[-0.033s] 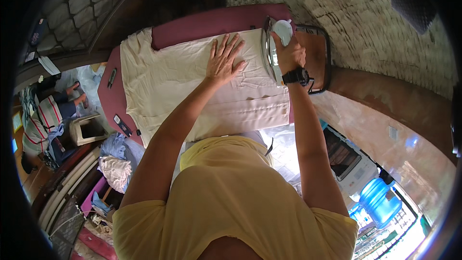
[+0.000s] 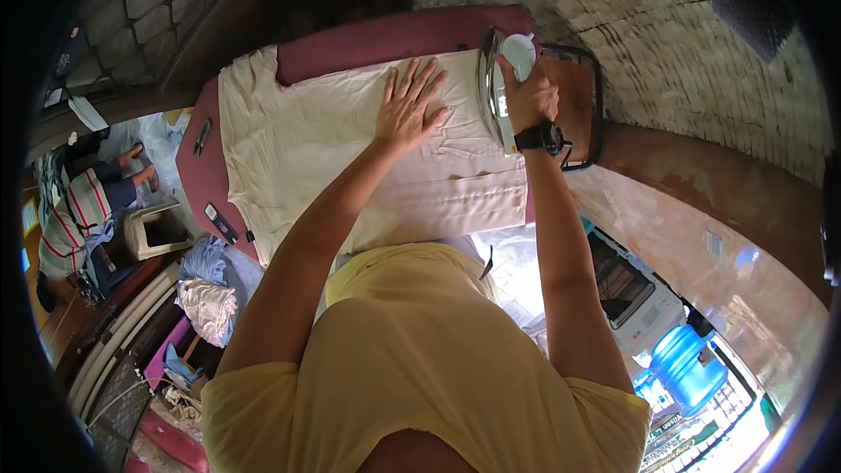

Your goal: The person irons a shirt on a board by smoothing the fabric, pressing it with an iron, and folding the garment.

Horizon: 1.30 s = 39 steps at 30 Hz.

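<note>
A cream garment [image 2: 315, 153] lies spread over a maroon ironing board [image 2: 377, 42], wrinkled at its left end and smoother toward the right. My left hand [image 2: 406, 114] rests flat on the cloth with its fingers spread. At the right end of the board, my right hand [image 2: 531, 103], with a dark watch on the wrist, is closed around the handle of a clothes iron [image 2: 487, 92]. The iron's shiny side faces the garment, at the cloth's right edge. A white round cup-like piece [image 2: 519, 52] shows beside my right thumb; whether it belongs to the iron I cannot tell.
A black wire rest [image 2: 597, 105] extends off the board's right end, beside a wall. A small dark tool [image 2: 202, 137] and a dark remote-like object [image 2: 221, 223] lie on the board's left end. A plastic stool [image 2: 144, 232], piled clothes [image 2: 208, 302] and another person [image 2: 83, 201] are at left.
</note>
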{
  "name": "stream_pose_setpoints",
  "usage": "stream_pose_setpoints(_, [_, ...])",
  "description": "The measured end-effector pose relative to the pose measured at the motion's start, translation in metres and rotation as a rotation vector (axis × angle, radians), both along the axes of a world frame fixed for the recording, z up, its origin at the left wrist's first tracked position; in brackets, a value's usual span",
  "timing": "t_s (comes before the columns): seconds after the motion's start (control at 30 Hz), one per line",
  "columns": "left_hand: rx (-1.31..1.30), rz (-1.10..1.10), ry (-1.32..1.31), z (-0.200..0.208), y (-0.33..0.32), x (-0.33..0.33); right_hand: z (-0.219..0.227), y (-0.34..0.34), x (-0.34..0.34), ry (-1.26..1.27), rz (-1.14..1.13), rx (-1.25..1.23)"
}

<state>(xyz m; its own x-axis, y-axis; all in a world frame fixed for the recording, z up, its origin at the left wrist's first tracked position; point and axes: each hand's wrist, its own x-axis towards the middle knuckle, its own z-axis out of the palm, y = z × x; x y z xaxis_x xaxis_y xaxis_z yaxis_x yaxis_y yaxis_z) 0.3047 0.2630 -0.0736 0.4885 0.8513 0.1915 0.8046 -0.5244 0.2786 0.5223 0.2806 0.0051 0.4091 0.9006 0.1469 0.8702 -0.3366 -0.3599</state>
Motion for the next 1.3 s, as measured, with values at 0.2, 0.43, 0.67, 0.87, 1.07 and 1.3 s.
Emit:
stream_pose_setpoints(0.2, [-0.018,0.007,0.012,-0.001,0.003,0.001,0.001,0.039,0.006,0.196,0.036,-0.130])
stream_pose_setpoints(0.43, [-0.043,0.026,0.006,-0.003,0.001,0.002,0.002,-0.088,0.047,0.162,0.349,0.062])
stream_pose_setpoints(0.67, [-0.037,0.032,-0.020,0.002,-0.002,0.001,-0.003,-0.010,0.026,-0.001,0.131,0.002])
stream_pose_setpoints(0.87, [-0.240,0.015,-0.466,-0.002,0.019,-0.026,0.007,-0.008,0.045,0.258,0.408,-0.058])
stream_pose_setpoints(1.07, [0.087,0.170,-0.044,0.010,0.058,-0.159,0.014,-0.014,0.062,-0.063,0.952,-0.032])
stream_pose_setpoints(1.3, [-0.196,0.057,0.394,0.045,0.089,-0.257,0.020,0.036,-0.043,-0.093,1.128,0.003])
